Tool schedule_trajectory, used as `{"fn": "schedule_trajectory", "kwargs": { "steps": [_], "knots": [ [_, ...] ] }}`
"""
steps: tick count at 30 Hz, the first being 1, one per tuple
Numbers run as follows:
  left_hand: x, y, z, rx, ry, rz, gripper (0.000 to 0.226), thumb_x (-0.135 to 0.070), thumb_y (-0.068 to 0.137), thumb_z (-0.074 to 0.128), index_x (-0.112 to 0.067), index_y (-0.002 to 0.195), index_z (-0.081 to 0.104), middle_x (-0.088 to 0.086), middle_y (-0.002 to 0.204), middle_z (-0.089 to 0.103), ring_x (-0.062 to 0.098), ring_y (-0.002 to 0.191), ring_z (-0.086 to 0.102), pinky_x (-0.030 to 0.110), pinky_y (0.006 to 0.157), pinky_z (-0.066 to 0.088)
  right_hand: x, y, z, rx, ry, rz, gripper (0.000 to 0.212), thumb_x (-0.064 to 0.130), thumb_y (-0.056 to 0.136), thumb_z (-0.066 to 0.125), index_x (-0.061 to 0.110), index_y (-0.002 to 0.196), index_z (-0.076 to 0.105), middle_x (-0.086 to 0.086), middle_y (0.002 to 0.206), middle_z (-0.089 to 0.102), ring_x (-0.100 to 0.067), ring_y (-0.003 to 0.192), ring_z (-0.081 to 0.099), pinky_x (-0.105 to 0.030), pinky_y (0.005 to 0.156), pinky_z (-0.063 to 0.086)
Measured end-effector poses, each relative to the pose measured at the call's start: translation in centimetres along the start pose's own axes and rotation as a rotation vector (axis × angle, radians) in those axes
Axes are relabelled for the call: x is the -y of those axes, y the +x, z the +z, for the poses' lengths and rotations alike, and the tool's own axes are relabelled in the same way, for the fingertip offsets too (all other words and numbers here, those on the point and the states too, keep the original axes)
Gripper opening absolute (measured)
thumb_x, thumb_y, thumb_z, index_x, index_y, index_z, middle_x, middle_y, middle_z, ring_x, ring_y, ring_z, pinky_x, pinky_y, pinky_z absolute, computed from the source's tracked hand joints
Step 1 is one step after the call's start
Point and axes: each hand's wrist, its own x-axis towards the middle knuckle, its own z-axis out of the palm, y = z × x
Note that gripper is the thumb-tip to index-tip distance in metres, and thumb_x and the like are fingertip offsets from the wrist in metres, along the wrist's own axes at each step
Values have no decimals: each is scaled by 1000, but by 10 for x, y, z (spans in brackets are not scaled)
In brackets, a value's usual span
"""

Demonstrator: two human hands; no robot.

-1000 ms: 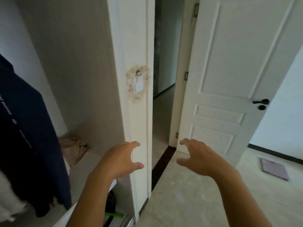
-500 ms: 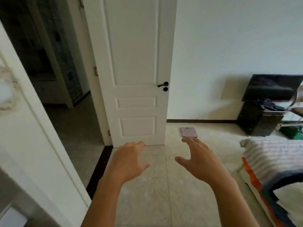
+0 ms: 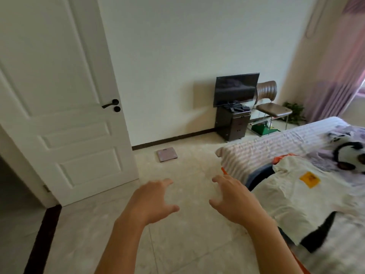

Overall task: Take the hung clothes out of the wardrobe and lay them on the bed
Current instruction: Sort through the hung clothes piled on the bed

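Observation:
The bed (image 3: 256, 153) with a striped, panda-print cover fills the right side. On it lies a white T-shirt (image 3: 300, 198) with a yellow patch, over darker and orange clothes. My left hand (image 3: 152, 200) and my right hand (image 3: 233, 198) hover side by side over the floor tiles, fingers spread and relaxed, holding nothing. My right hand is just left of the bed's near corner. The wardrobe is out of view.
A white door (image 3: 65, 107) with a black handle stands open at the left. A pink scale (image 3: 167, 154) lies on the floor by the wall. A TV (image 3: 236, 89) on a dark cabinet, a brown chair (image 3: 272, 107) and a curtain (image 3: 335, 76) are at the back right.
My view has swung right, from the wardrobe with the dark hung garment, past the door, to the bed. Both hands stay empty in front of me.

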Motion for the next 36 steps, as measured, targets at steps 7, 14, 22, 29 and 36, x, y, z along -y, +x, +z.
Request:
{"fn": "schedule_trajectory", "kwargs": {
  "steps": [7,14,22,29,36],
  "knots": [
    [-76,78,25,28,-3,226,74,-59,76,69,-38,141,41,-9,138,53,14,124,51,33,102,44,-83,16,-20,-63,6,198,21,33,85,59,26,101,46,7,106,52,-16,96,51,-25,76,43],
    [-124,170,46,72,-19,436,73,-55,78,70,-39,142,40,-10,141,51,13,129,48,33,104,39,-133,53,-42,-109,0,362,39,31,89,59,19,126,52,1,125,54,-19,111,52,-31,92,46],
    [-178,290,31,106,-10,697,67,-52,78,71,-35,138,46,-10,133,57,10,120,54,29,98,43,-178,128,-73,-197,-3,537,41,26,90,57,18,129,50,0,131,53,-21,117,51,-33,93,46],
    [-228,375,36,166,33,861,68,-53,76,73,-35,137,48,-10,129,60,10,115,55,29,94,46,-219,166,-86,-266,21,644,55,32,93,58,21,143,40,1,143,45,-21,129,44,-31,101,39],
    [-305,425,62,254,95,1016,72,-54,77,72,-35,140,43,-8,134,57,14,122,53,34,99,44,-286,180,-98,-310,37,791,52,35,92,59,20,139,43,-1,142,46,-22,125,47,-33,100,41]
  ]
}}
